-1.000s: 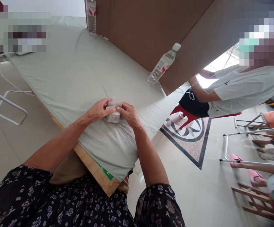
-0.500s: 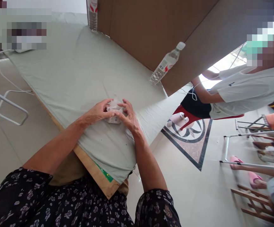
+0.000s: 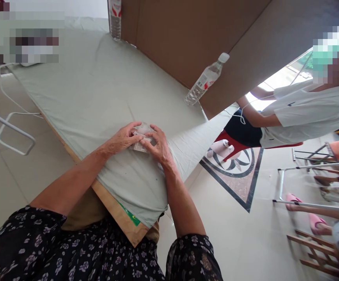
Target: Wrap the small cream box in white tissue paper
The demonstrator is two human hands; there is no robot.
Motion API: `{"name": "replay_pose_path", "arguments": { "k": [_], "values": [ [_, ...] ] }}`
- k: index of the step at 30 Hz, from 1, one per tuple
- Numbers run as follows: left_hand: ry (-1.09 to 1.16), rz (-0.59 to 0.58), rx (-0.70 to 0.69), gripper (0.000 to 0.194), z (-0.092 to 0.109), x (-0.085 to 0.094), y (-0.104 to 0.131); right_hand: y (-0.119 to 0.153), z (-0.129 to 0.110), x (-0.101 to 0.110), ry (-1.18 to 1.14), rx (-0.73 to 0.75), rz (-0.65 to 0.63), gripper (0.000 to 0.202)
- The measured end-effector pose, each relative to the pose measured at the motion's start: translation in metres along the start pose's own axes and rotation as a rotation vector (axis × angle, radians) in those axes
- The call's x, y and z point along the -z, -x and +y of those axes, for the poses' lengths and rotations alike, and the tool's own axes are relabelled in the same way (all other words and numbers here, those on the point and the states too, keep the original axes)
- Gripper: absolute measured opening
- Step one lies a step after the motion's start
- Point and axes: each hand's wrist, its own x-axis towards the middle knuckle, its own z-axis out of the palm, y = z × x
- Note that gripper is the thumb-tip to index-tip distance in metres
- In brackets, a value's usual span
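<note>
On the pale green cloth near the table's front corner lies a small clear plastic packet with a whitish printed label on its near side. My left hand curls round its left side, thumb across the top. Around the right side bends my right hand, with its thumb pressing on the packet close to the left thumb. Both hands grip it low over the cloth. Fingers cover much of the packet, so I cannot tell what is inside.
A water bottle stands by a large brown cardboard panel, with another bottle at its far left edge. The cloth-covered table shows bare wood at its front corner. A person in a white shirt sits at the right.
My thumbs have moved closer together over the packet, and its upper part looks flatter between my fingers. My right fingertips have shifted slightly left.
</note>
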Motion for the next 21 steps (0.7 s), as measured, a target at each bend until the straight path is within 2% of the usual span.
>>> {"name": "replay_pose_path", "arguments": {
  "k": [6, 11, 13, 15, 21],
  "values": [
    [-0.026, 0.016, -0.020, 0.083, 0.003, -0.002, 0.002, 0.005, -0.001, -0.003, -0.150, -0.006, 0.070, 0.057],
    [-0.048, -0.004, -0.034, 0.089, 0.004, 0.001, 0.002, 0.000, 0.001, -0.005, -0.476, -0.167, 0.027, 0.105],
    [-0.052, -0.009, -0.035, 0.092, 0.005, 0.002, 0.002, 0.000, -0.001, -0.008, -0.556, -0.198, -0.011, 0.115],
    [-0.057, -0.011, -0.030, 0.095, 0.006, 0.002, 0.002, 0.001, -0.004, -0.011, -0.579, -0.197, -0.014, 0.115],
    [-0.034, -0.022, 0.013, 0.098, 0.006, 0.005, 0.002, 0.008, -0.010, -0.022, -0.478, -0.202, 0.086, 0.105]
  ]
}}
